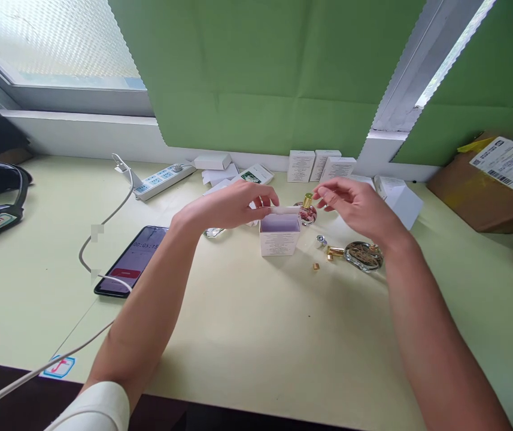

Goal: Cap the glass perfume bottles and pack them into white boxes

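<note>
A small white carton (280, 243) stands upright with its top open and its lilac inside showing. My left hand (242, 203) is at its back left rim, thumb and fingers closed around the flap there. Behind the carton's right corner sits a round glass perfume bottle (309, 215) with a gold neck. My right hand (350, 200) hovers just right of that bottle, fingers loosely curved and apart, nothing seen in them. Below it lie a second ornate bottle (364, 256), a gold cylindrical piece (336, 251), a silver cap (321, 240) and a tiny gold ring (316, 266).
Several white boxes (301, 166) stand along the wall, with more (402, 200) at right. Papers and flattened packaging (220, 175) lie behind my left hand. A phone (133, 263), cable (86, 254), power strip (165, 181), headphones (2, 203) and a large cardboard box (485, 191) surround the area.
</note>
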Available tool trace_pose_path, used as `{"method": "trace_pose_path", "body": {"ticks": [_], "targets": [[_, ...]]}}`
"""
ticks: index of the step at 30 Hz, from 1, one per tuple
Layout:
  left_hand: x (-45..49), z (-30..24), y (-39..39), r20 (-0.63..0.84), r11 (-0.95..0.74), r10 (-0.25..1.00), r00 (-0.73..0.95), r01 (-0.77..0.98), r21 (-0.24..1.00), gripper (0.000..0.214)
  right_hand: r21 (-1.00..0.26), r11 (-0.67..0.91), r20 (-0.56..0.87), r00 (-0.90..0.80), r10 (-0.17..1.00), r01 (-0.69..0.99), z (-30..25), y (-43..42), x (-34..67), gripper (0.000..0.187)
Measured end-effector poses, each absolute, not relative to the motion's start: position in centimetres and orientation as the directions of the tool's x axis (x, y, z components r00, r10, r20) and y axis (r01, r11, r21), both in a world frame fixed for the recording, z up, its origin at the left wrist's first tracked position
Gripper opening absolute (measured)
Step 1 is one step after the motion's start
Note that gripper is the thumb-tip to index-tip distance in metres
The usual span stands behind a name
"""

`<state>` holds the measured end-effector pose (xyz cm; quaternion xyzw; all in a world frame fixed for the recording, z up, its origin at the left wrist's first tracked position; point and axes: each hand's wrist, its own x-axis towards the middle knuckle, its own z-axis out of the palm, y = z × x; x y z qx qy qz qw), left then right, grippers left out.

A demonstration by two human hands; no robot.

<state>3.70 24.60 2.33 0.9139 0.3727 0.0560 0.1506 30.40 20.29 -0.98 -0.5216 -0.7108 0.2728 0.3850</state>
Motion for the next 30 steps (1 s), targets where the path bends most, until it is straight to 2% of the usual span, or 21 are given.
{"method": "trace_pose_path", "body": {"ticks": [3, 6, 11, 16, 20, 30], "targets": [[3.7, 2.4, 24.6, -0.01, -0.673, 0.706, 0.708, 0.676, 0.299, 0.026, -0.754, 0.249, 0.312, -0.002, 0.95, 0.608, -1.6, 21.0, 31.7, 0.027], [3.8, 2.4, 24.6, -0.008, -0.681, 0.702, 0.713, 0.673, 0.288, 0.026, -0.714, 0.171, 0.303, 0.078, 0.95, 0.679, -3.1, 22.0, 31.9, 0.027], [3.8, 2.5, 24.4, 0.001, -0.691, 0.696, 0.718, 0.668, 0.276, 0.026, -0.654, 0.078, 0.167, 0.043, 0.985, 0.752, -6.2, 23.5, 30.9, 0.046], [3.8, 2.4, 24.4, 0.015, -0.708, 0.685, 0.728, 0.66, 0.252, 0.026, -0.653, 0.073, 0.121, 0.009, 0.993, 0.754, -8.7, 24.3, 30.0, 0.061], [3.9, 2.4, 24.3, 0.012, -0.707, 0.684, 0.729, 0.659, 0.256, 0.026, -0.652, 0.059, 0.108, 0.015, 0.994, 0.756, -9.6, 24.5, 29.7, 0.059], [4.0, 2.5, 24.3, -0.002, -0.704, 0.685, 0.728, 0.663, 0.256, 0.027, -0.666, 0.076, 0.192, 0.073, 0.979, 0.742, -9.8, 24.7, 29.2, 0.057]]}}
